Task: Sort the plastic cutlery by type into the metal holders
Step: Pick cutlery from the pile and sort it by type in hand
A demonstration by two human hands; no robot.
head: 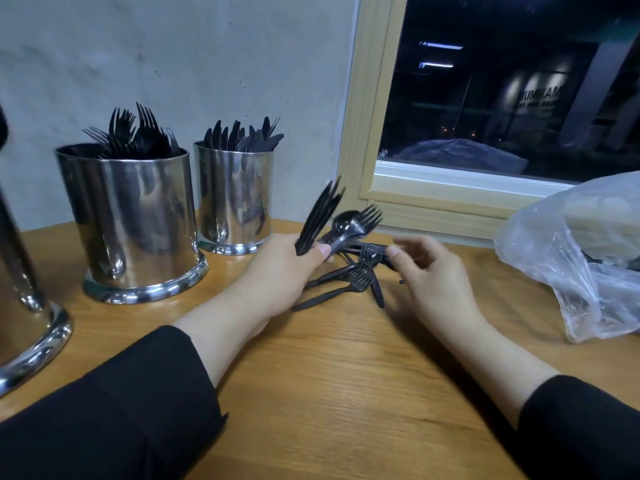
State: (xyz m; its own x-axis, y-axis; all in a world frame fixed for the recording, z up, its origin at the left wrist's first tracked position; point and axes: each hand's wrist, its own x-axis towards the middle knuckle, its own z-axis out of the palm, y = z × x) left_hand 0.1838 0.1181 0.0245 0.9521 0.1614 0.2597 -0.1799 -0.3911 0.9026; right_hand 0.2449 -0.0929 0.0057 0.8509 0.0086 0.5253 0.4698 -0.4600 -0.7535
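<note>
A wooden desk [329, 393] with visible grain stands against a pale grey wall [207, 64]. To the right, a light wood window frame [374, 116] holds a dark pane [519, 81] showing night outside, with lit strips and faint lettering.

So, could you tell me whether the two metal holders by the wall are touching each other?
Apart. The head view shows the fork holder and the knife holder with a strip of wooden table visible between their bases.
</note>
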